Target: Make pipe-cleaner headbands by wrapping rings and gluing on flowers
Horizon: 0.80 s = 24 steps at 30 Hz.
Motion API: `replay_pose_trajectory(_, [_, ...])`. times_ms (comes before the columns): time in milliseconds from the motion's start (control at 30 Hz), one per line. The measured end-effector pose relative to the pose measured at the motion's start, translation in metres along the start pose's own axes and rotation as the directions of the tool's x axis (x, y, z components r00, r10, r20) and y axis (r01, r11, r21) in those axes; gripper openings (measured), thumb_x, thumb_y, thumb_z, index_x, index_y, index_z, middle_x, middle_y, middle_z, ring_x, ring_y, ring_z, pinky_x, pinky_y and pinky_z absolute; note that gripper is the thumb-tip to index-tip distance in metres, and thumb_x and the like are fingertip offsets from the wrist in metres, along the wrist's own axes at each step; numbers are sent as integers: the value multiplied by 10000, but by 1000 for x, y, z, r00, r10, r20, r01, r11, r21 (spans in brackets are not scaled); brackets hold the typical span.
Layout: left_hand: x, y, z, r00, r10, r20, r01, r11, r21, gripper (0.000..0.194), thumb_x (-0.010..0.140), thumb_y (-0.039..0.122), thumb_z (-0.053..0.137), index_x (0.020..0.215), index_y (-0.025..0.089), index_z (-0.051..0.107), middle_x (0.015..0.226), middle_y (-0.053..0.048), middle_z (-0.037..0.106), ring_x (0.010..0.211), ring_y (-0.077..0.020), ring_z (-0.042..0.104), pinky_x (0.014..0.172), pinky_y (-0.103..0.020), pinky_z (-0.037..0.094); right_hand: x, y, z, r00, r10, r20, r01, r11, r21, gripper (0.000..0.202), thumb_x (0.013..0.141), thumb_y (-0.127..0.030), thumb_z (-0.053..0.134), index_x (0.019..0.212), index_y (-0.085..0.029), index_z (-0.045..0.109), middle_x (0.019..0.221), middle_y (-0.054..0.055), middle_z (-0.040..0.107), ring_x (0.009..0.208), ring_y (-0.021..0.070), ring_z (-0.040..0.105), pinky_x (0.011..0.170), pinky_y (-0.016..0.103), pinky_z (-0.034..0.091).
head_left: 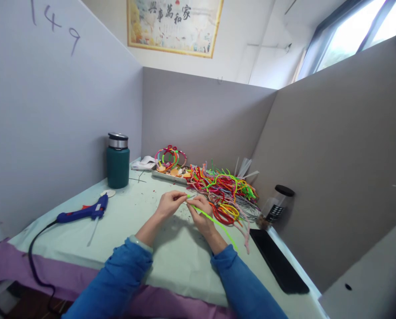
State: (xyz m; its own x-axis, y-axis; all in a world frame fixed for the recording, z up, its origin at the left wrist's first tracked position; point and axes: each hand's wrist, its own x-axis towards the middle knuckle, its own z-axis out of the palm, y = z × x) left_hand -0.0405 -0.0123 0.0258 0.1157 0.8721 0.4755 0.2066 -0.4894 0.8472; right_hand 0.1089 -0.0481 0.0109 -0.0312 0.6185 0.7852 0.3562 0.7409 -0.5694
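My left hand (169, 204) is closed in a pinch at the middle of the table, with a short bit of bright green at its fingertips. Facing it, my right hand (202, 217) pinches a bright green pipe cleaner (225, 229), whose long free end trails down to the right past the wrist. Between the two sets of fingertips a thin greyish piece shows, too small to make out fully. The fingertips of both hands nearly meet. Just behind my right hand lies a heap of coloured pipe cleaners (222, 181).
At left are a blue glue gun (83, 213) with its cord and a dark green bottle (118, 161). A tray (169, 177) with small pieces and coloured hoops (171, 157) stands at the back. On the right are a clear jar (276, 206) and a black flat object (277, 261). Partitions (204, 115) surround the table.
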Motion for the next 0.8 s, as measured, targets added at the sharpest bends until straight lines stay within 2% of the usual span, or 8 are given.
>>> replay_pose_trajectory(133, [-1, 7, 0, 996, 76, -53, -79, 995, -53, 256, 713, 396, 651, 740, 147, 704, 684, -27, 642, 628, -131, 541, 591, -231, 414, 2, 2, 3, 985, 168, -32, -159, 968, 193, 120, 780, -312, 613, 800, -241, 708, 761, 18, 559, 714, 161, 506, 642, 282, 411])
replay_pose_trajectory(267, [-1, 8, 0, 996, 81, -48, -87, 986, -139, 259, 723, 396, 652, 763, 143, 685, 708, -21, 627, 669, -129, 541, 633, -233, 420, 1, 7, 8, 924, 381, 7, -347, 834, 430, 181, 771, -345, 605, 829, -194, 685, 556, -40, 453, 500, 105, 380, 489, 244, 321])
replay_pose_trajectory(333, [-1, 7, 1, 997, 70, -25, -73, 983, -170, 269, 722, 404, 655, 765, 140, 675, 710, -18, 622, 673, -127, 541, 638, -234, 422, 0, 9, 10, 904, 428, 17, -380, 784, 491, 195, 756, -351, 619, 822, -176, 673, 537, -48, 445, 472, 92, 358, 458, 237, 289])
replay_pose_trajectory(467, [-1, 6, 2, 999, 44, 17, -40, 982, -182, 303, 703, 425, 670, 791, 136, 666, 734, -23, 635, 675, -129, 545, 640, -239, 426, 0, 13, 11, 879, 475, 28, -421, 748, 514, 227, 728, -387, 649, 774, -165, 653, 522, -50, 465, 436, 78, 346, 420, 228, 261])
replay_pose_trajectory(633, [-1, 3, 1, 996, 94, 1, -94, 994, -58, 288, 728, 411, 648, 806, 135, 675, 717, -22, 623, 631, -119, 511, 590, -228, 394, 1, 13, 12, 857, 515, 1, -444, 739, 506, 304, 694, -443, 678, 767, -151, 634, 483, -53, 479, 396, 70, 339, 382, 219, 236])
replay_pose_trajectory(733, [-1, 3, 0, 984, 177, -20, -175, 981, 89, 239, 761, 375, 622, 795, 148, 687, 696, -15, 598, 597, -108, 479, 561, -224, 368, 1, 15, 13, 843, 539, -9, -463, 733, 499, 308, 678, -450, 689, 710, -156, 601, 464, -57, 475, 375, 65, 327, 370, 219, 223])
replay_pose_trajectory(800, [-3, 4, -1, 970, 244, 3, -240, 951, 193, 198, 781, 337, 603, 796, 162, 695, 704, -18, 594, 602, -109, 483, 576, -226, 370, 1, 19, 13, 835, 550, -21, -471, 733, 491, 302, 678, -446, 687, 687, -163, 584, 460, -59, 471, 370, 67, 323, 370, 221, 221])
